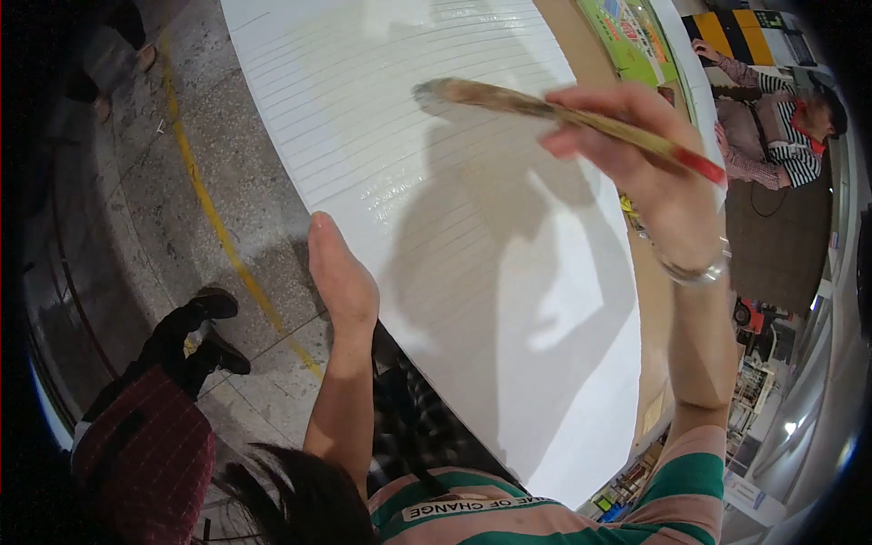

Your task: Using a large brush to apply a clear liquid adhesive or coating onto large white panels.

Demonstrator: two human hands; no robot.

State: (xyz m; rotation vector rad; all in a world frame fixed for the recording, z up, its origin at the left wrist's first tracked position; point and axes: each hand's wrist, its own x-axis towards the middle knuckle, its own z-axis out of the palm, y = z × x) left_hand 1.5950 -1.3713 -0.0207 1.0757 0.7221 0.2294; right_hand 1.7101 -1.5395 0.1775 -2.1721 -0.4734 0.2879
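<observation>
head view: the right hand [636, 154] pinches a long brush [545, 113] with matted bristles and a red handle end, its tip over the ruled white sheet [509, 300]. the left hand [338, 277] lies flat and open on the sheet's left edge, holding nothing. wet glossy strokes near the middle could smear if a hand drags across them.

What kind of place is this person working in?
Probably a workshop or factory floor. A large white ribbed panel lies across a workbench, the right hand holds a worn brush over it, and a yellow line marks the concrete floor.
</observation>
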